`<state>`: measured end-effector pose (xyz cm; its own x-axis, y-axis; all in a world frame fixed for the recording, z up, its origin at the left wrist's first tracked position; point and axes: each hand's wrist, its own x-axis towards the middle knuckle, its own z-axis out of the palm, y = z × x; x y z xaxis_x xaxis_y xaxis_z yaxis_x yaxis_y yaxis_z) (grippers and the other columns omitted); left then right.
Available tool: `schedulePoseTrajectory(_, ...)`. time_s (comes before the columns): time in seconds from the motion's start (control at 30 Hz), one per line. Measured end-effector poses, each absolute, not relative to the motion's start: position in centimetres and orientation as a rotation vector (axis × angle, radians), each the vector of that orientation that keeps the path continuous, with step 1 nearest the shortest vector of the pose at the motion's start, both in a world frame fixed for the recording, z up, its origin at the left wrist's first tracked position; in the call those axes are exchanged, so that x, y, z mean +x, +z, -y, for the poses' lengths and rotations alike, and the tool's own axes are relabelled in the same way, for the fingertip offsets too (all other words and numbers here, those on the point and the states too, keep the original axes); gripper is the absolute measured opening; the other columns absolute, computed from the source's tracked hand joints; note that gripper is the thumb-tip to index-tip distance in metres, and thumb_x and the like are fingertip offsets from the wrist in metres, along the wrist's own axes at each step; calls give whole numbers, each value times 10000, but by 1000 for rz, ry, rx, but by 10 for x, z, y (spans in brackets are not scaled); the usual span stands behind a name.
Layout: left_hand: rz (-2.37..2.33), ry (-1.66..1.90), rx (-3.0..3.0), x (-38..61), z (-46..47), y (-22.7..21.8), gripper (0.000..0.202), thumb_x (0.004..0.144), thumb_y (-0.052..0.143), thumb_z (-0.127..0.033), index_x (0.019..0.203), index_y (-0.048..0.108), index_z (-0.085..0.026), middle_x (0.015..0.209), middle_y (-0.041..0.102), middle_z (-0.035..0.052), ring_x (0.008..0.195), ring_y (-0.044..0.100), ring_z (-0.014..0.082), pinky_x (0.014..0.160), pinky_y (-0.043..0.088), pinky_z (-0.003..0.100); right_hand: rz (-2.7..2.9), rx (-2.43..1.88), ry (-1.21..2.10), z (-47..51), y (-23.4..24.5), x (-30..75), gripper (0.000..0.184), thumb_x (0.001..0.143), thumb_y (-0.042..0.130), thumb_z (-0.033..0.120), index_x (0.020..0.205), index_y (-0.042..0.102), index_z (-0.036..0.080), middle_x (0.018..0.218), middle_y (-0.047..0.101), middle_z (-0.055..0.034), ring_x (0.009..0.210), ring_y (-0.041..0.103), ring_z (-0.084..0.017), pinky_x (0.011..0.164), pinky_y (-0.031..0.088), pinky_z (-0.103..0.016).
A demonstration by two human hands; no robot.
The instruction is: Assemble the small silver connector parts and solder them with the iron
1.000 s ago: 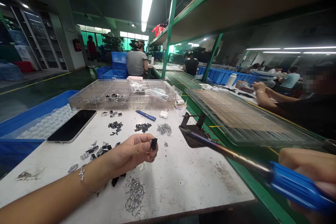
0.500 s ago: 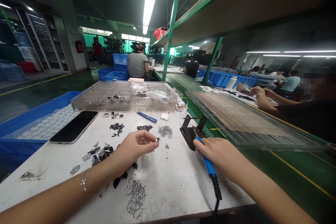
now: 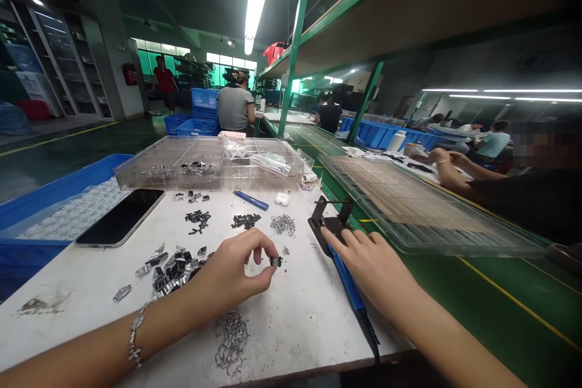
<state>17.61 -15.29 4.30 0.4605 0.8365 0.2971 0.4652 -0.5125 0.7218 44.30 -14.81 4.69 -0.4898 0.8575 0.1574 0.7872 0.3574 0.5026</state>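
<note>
My left hand [image 3: 234, 267] pinches a small metal-and-black part [image 3: 275, 261] between thumb and forefinger, just over the white table. The fingers of my right hand [image 3: 370, 264] are spread above a blue-handled soldering iron [image 3: 349, 288]. That iron lies with its front end at a black stand [image 3: 318, 227], and its tip is hidden by my hand. Beside my left forearm is a heap of black and silver housings [image 3: 175, 270]. Bent wire pieces [image 3: 233, 342] lie nearer the front edge. Small black parts [image 3: 246, 220] and tiny silver pins [image 3: 283, 225] sit beyond my left hand.
A phone [image 3: 120, 217] lies at left by a blue bin [image 3: 34, 248] of white parts. A clear divided tray [image 3: 150, 180] spans the table's back. A blue pen-like tool [image 3: 251, 200] and white earbud case [image 3: 282, 199] lie before it. Co-workers sit beyond and at right.
My right hand's fingers have spread off the soldering iron's handle, and the handle has swung lower beside the stand. My left hand has moved slightly nearer, with the small part still pinched.
</note>
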Motion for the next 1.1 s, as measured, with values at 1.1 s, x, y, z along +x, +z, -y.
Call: schedulePoseTrajectory(1.1, -1210, 422, 2539, 146, 106, 27, 337, 899, 448, -384, 1197, 523, -244, 1298, 432, 88, 1181, 423, 268, 932, 404, 386, -2338, 1800, -2617, 183, -11, 370, 347, 745, 700, 466, 823, 593, 145, 611, 521, 28, 571, 488, -102, 571, 343, -232)
